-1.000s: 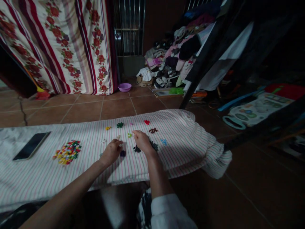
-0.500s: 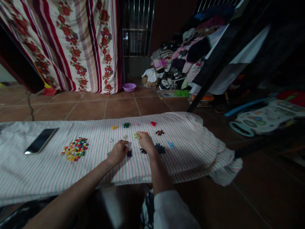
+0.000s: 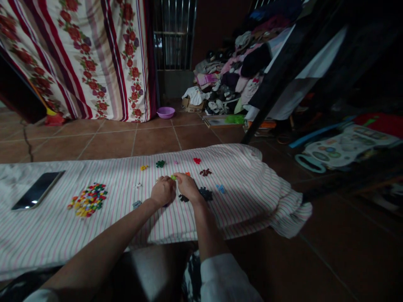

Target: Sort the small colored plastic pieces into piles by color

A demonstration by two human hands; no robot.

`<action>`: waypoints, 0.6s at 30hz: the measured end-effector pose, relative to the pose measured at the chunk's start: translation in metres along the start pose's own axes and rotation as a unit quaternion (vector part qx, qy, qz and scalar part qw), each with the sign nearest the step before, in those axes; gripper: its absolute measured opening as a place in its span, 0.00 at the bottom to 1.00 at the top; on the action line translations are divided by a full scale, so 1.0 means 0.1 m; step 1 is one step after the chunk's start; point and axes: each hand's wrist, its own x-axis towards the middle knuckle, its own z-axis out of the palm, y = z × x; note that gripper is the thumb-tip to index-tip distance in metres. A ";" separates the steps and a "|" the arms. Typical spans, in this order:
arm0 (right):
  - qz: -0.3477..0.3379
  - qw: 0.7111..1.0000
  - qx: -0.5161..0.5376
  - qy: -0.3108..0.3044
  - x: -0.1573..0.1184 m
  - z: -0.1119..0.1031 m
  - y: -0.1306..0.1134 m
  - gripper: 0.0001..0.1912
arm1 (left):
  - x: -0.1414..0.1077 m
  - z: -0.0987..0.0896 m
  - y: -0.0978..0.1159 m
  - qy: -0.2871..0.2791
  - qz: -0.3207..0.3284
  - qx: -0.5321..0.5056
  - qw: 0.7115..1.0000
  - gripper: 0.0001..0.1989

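My left hand [image 3: 163, 191] has its fingers curled and its fingertips meet those of my right hand; what lies inside it is hidden. My right hand [image 3: 185, 185] pinches at some small lime green pieces [image 3: 173, 178], right between the two hands. Around them on the striped cloth [image 3: 245, 201] lie small piles sorted by colour: yellow [image 3: 144, 167], dark green [image 3: 160, 164], red [image 3: 197, 160], dark brown [image 3: 205, 172], black [image 3: 184, 198], dark grey [image 3: 205, 193], light blue [image 3: 220, 188], grey [image 3: 136, 204] and white [image 3: 138, 185]. Orange pieces [image 3: 188, 173] peek out behind my right hand.
A large mixed-colour heap of small pieces [image 3: 90, 199] sits to the left, with a phone [image 3: 38, 191] beyond it. Across the tiled floor stand a purple basin [image 3: 166, 112] and a pile of clothes [image 3: 233, 77]. A dark slanted post [image 3: 273, 88] rises behind the cloth.
My left hand has moved right, up to my right hand; the translucent thing it held is now hidden. My right hand stays by the lime green pieces. The view has shifted slightly right.
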 end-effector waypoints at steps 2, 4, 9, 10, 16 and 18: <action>0.006 1.000 0.003 -0.005 0.00 -0.01 0.00 0.21 | 0.03 0.02 -0.04 0.014 -0.016 -0.005 1.000 0.11; 0.012 1.000 0.004 -0.012 0.00 -0.01 -0.01 0.21 | 0.07 0.04 -0.09 0.033 -0.035 -0.014 0.999 0.13; 0.021 0.999 0.015 -0.029 0.02 -0.01 -0.01 0.23 | 0.20 0.12 -0.18 0.053 -0.042 -0.047 0.997 0.20; 0.023 0.999 0.015 -0.031 0.02 0.00 -0.01 0.23 | 0.23 0.13 -0.19 0.052 -0.037 -0.053 0.997 0.21; 0.033 0.999 0.006 -0.042 0.03 -0.03 -0.04 0.23 | 0.26 0.12 -0.23 0.064 -0.017 -0.082 0.994 0.21; 0.034 0.999 0.004 -0.036 0.03 -0.05 -0.04 0.23 | 0.18 0.06 -0.24 0.075 -0.015 -0.090 0.993 0.21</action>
